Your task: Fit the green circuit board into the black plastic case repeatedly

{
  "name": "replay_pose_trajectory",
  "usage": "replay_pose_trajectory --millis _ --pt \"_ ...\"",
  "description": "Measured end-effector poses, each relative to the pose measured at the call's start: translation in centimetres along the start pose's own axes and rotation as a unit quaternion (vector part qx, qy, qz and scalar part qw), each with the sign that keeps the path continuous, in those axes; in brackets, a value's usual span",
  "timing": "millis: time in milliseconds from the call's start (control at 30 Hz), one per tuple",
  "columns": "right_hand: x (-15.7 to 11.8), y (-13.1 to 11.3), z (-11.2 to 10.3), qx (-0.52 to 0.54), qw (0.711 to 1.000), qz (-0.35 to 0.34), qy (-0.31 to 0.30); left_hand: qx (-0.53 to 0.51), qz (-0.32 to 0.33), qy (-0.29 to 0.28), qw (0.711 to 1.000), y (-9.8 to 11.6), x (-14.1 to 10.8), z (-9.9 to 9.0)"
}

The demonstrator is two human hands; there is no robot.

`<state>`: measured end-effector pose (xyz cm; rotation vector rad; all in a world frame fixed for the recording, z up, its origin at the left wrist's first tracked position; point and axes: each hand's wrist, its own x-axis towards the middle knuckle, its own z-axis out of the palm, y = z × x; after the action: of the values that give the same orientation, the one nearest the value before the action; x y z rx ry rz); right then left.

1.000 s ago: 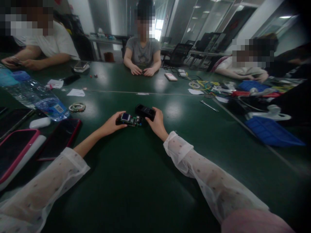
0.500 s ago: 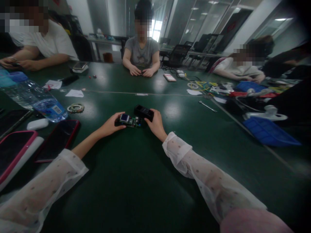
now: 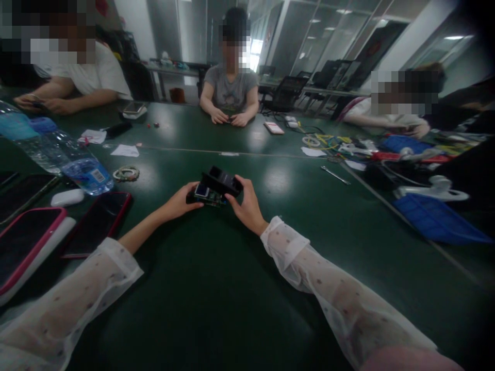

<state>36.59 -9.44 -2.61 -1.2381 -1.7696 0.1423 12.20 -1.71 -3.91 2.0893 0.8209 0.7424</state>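
My left hand (image 3: 184, 200) grips the left end of a green circuit board (image 3: 215, 198) that carries a small screen (image 3: 202, 190). Thumb and fingers close round a dark part at that end. In my right hand (image 3: 247, 205) is a black plastic cover (image 3: 222, 180) with a rectangular opening, pinched at its right end. The cover is tilted over the board and hides its back edge and part of its right side. Whether the two pieces touch, I cannot tell. Both are held above the green table (image 3: 209, 288).
At left lie a red-edged phone (image 3: 96, 224), a pink-edged phone (image 3: 29, 247), a white case (image 3: 67, 197) and water bottles (image 3: 87, 175). A wrench (image 3: 335, 175) and blue bins (image 3: 436, 216) are at right. Several people sit round the table; one person (image 3: 231, 87) is opposite.
My right hand has brought the black cover leftward over the circuit board, so it now overlaps the board's back edge. My left hand still holds the board. The view has shifted slightly.
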Motion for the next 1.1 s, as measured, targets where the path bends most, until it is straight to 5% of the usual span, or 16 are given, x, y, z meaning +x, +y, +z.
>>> replay_pose_trajectory --millis 133,567,1100 --pt "-0.08 -0.16 0.17 0.005 0.998 -0.047 -0.05 -0.013 -0.005 -0.005 1.0 -0.24 0.08 0.17" --pt "0.15 0.0 0.28 0.009 0.993 -0.052 -0.109 -0.009 -0.012 0.013 1.0 -0.58 0.14 0.3" --pt "0.16 0.08 0.31 0.003 0.993 -0.049 -0.112 0.009 -0.004 0.019 1.0 -1.0 0.16 0.32"
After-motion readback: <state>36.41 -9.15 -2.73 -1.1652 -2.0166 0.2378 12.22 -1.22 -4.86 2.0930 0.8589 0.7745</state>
